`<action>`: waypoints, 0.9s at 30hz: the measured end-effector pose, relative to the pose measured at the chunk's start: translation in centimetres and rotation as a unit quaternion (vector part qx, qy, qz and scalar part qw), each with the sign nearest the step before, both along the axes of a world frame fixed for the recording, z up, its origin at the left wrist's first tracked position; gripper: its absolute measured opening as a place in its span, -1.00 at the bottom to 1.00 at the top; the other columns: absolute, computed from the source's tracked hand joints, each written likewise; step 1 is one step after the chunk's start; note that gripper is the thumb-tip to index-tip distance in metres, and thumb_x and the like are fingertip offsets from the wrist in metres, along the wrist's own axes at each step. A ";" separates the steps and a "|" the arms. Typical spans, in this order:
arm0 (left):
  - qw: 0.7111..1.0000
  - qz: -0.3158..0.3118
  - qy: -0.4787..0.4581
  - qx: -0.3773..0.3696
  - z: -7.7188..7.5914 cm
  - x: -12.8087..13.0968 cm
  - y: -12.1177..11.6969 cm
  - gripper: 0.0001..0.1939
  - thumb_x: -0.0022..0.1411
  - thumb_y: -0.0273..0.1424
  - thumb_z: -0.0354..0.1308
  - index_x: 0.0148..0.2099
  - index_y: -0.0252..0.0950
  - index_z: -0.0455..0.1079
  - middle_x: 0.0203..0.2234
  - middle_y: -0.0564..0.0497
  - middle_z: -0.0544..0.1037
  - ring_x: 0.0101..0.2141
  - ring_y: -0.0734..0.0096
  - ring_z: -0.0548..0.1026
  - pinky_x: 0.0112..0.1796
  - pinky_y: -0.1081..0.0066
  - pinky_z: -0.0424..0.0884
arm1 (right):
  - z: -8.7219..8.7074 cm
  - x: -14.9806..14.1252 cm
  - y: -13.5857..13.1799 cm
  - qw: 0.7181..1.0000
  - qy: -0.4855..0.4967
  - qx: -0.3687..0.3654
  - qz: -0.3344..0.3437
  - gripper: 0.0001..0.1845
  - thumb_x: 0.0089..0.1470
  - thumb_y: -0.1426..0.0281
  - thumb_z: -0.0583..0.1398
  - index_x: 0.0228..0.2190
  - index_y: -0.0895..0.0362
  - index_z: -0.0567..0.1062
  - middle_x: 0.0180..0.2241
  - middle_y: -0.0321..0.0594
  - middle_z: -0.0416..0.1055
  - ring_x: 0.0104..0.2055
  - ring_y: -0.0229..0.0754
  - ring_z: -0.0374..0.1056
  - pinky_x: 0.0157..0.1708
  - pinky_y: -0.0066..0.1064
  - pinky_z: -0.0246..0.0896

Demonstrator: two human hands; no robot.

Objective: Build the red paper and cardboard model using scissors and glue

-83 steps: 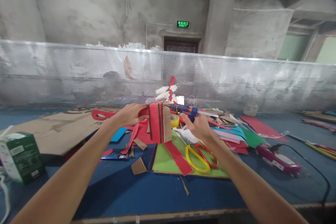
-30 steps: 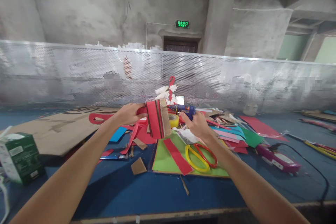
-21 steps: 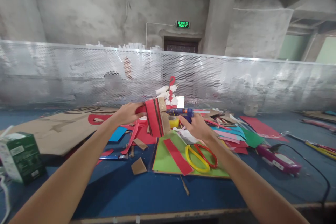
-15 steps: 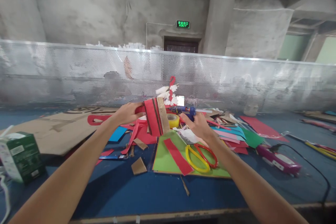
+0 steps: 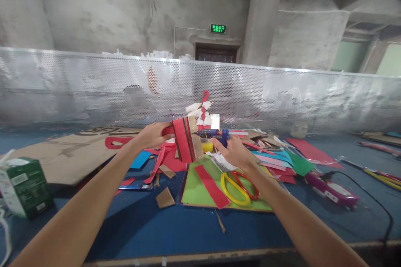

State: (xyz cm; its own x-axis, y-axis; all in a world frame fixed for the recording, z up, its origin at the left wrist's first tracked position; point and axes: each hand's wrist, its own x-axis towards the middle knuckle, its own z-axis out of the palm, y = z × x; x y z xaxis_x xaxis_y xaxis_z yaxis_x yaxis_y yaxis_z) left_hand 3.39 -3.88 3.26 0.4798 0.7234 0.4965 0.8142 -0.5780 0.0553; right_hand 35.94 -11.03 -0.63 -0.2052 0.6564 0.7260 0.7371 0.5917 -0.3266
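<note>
My left hand (image 5: 153, 134) grips a cardboard block faced with red paper (image 5: 185, 139) and holds it tilted above the table. In my right hand (image 5: 232, 152) is a blue glue gun (image 5: 214, 134), fingers wrapped round its handle. The nozzle points left and sits right at the block's bare cardboard side. Below the block lie a green sheet (image 5: 200, 192) with a red strip (image 5: 210, 185) on it, and yellow and red scissors (image 5: 238, 184). A yellow tape roll (image 5: 206, 146) peeks out behind the block.
Coloured paper sheets (image 5: 282, 160) are heaped to the right, flat cardboard (image 5: 62, 154) to the left. A green box (image 5: 23, 187) stands at the left edge. A purple tool (image 5: 332, 191) with a black cord lies right. A perforated metal screen (image 5: 282, 91) closes the table's far side.
The block has tipped from upright to tilted and risen slightly. My right hand has shifted left with the glue gun, bringing its nozzle up to the block's cardboard side.
</note>
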 end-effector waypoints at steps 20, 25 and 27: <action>0.999 0.012 -0.037 -0.008 0.2 -0.9 0.2 -0.40 0.25 0.07 0.07 0.18 -0.14 0.49 -0.02 -0.12 0.66 0.03 -0.12 0.56 -0.03 0.16 0.44 | -0.2 0.6 0.4 0.999 0.020 -0.041 0.014 -0.50 0.25 0.04 0.10 -0.56 0.11 0.43 -0.60 -0.24 0.39 -0.49 -0.16 0.34 -0.45 -0.42 0.11; 0.999 0.011 -0.029 -0.010 0.0 -0.8 0.3 -0.43 0.26 0.05 0.09 0.17 -0.13 0.49 -0.05 -0.11 0.67 -0.01 -0.10 0.59 -0.04 0.16 0.45 | -0.3 0.5 0.4 0.998 0.045 -0.038 0.019 -0.54 0.26 0.06 0.10 -0.48 0.13 0.50 -0.60 -0.22 0.41 -0.49 -0.14 0.37 -0.43 -0.41 0.14; 1.000 0.009 -0.027 -0.009 0.0 -0.7 0.3 -0.43 0.26 0.04 0.09 0.18 -0.12 0.48 -0.05 -0.09 0.67 -0.01 -0.09 0.59 -0.04 0.17 0.45 | -0.4 0.4 0.5 0.998 0.050 -0.040 0.009 -0.53 0.26 0.06 0.10 -0.49 0.13 0.50 -0.61 -0.21 0.41 -0.49 -0.13 0.37 -0.44 -0.41 0.13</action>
State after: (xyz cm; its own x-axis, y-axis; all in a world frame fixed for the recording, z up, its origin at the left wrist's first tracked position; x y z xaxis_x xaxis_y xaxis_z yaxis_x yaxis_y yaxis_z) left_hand 2.73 -3.57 3.23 0.4392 0.7415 0.5073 0.8206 -0.5609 0.1094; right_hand 36.34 -10.49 -0.99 -0.1470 0.7101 0.6886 0.6874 0.5739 -0.4450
